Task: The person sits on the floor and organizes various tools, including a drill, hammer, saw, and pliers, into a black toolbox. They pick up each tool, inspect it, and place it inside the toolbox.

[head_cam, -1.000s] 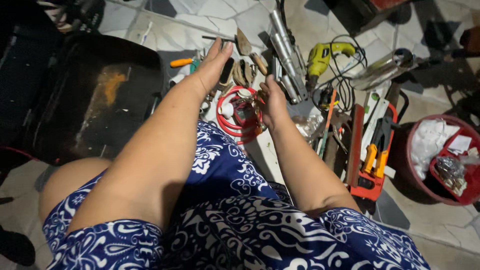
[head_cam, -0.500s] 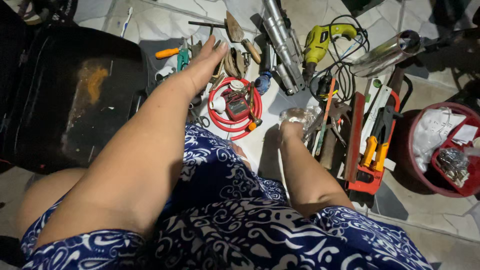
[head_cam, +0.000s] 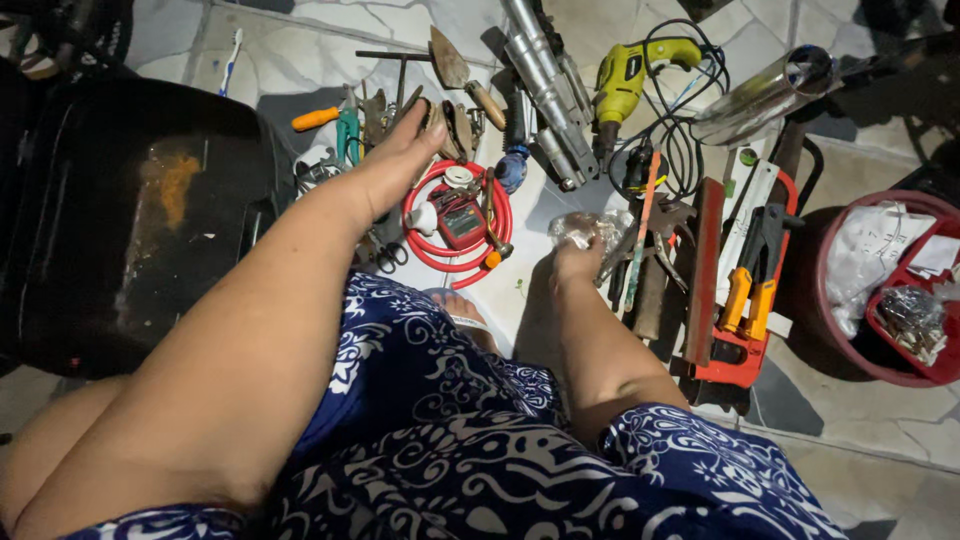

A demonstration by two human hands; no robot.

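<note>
Now right hand [head_cam: 578, 262] pinches a clear crinkled bag [head_cam: 585, 228] on the floor beside the pliers [head_cam: 650, 225]; left hand [head_cam: 395, 165] rests flat, fingers spread, holding nothing, by the red hose [head_cam: 455, 215]. Bag looks light, limp, slippery and tearable; best gathered at its bunched neck, judging by the creases

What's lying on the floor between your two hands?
In the head view, a coiled red hose holding a small red meter lies between the left hand and right hand.

Harsh light from above on centre, dark corners w/ heavy vignette, glare on metal tube [head_cam: 765, 95], sharp focus.
</note>
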